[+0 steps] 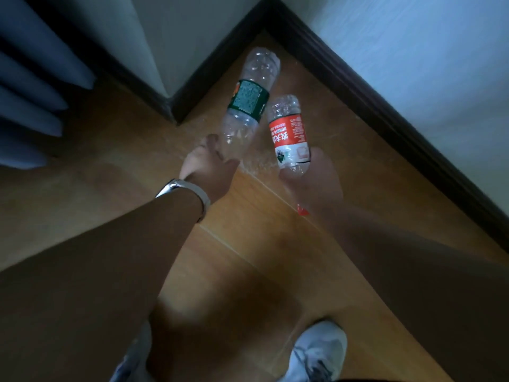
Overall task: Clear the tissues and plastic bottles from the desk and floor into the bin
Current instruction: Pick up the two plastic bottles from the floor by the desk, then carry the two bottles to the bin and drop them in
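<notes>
Here, in the head view, a green-labelled bottle (pixel 249 103) is gripped at its neck end by the left hand (pixel 209 164). A red-labelled bottle (pixel 290 133) is held at one end by the blurred right hand (pixel 311 183). Both bottles are seen just beyond the hands, side by side, over the wooden floor (pixel 248 271). A grey shoe (pixel 316 351) is seen nearer than the right hand.

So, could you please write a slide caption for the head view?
The left hand grips the green-labelled bottle, the right hand the red-labelled bottle, by the wooden floor corner.
</notes>
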Demonstrator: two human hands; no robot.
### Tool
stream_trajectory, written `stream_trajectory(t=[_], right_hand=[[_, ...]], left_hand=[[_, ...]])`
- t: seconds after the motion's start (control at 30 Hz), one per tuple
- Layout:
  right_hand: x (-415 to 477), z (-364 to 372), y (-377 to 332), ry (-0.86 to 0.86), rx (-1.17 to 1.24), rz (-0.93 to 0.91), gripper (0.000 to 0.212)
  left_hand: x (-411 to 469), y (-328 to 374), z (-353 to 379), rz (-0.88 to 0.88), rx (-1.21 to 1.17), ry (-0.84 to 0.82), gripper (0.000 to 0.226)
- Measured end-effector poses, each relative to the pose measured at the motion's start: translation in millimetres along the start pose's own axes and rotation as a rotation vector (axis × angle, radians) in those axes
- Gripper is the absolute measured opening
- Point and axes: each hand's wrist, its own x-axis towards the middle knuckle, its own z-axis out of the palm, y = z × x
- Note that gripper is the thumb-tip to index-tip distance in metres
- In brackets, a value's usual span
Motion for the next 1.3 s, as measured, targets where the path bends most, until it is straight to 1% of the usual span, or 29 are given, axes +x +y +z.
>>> stream_trajectory(t=[0.1, 0.17, 0.33, 0.47, 0.63, 0.73, 0.8, 0.87, 0.97, 1.07, 1.17, 1.3], right_hand=[[-40.0, -33.1, -25.2, -0.034, 0.002, 0.012, 0.054], [-70.2, -59.7, -44.1, -0.067, -0.009, -0.015, 0.051], [-148.9, -128.8, -91.5, -0.095, -0.032, -0.201, 0.054], [-209.4, -191.9, -134.5, -0.146, -0.033, -0.286, 0.057], [-275.0, -264.7, -187.7, -0.155, 0.020, -0.398, 0.057], [-307.1, -312.1, -219.6, -0.182, 0.058, -0.427, 0.063], [-325.2, -345.6, -239.2, -0.204, 0.086, -0.445, 0.064], [-339.8, -379.2, -257.8, -0.207, 0.112, -0.454, 0.060], [-355.1, -429.0, -279.6, -0.164, 0.142, -0.466, 0.054], [-363.7, -475.0, -291.6, -0.150, 0.225, -0.498, 0.058], [-367.2, -520.8, -294.0, -0.160, 0.271, -0.521, 0.058], [-369.9, -579.6, -284.9, -0.095, 0.304, -0.545, 0.059]], left_hand=[[-53.7, -2.6, -35.2, -0.070, -0.062, -0.017, 0.059], [-91.3, -2.0, -62.4, -0.100, -0.063, -0.041, 0.059], [-191.0, 14.3, -141.5, -0.170, -0.122, -0.027, 0.060], [-270.8, 41.3, -206.2, -0.186, -0.141, 0.021, 0.057], [-352.7, 77.2, -278.7, -0.220, -0.190, 0.076, 0.053], [-392.5, 108.5, -318.7, -0.209, -0.258, 0.120, 0.048], [-415.0, 136.9, -343.6, -0.194, -0.298, 0.138, 0.038], [-434.8, 166.2, -365.2, -0.162, -0.343, 0.152, 0.032], [-457.9, 208.3, -391.4, -0.101, -0.400, 0.168, 0.027], [-476.2, 250.2, -408.0, -0.038, -0.417, 0.178, 0.030], [-490.7, 292.6, -415.6, 0.017, -0.468, 0.187, 0.033], [-503.0, 347.9, -414.4, 0.089, -0.475, 0.175, 0.034]])
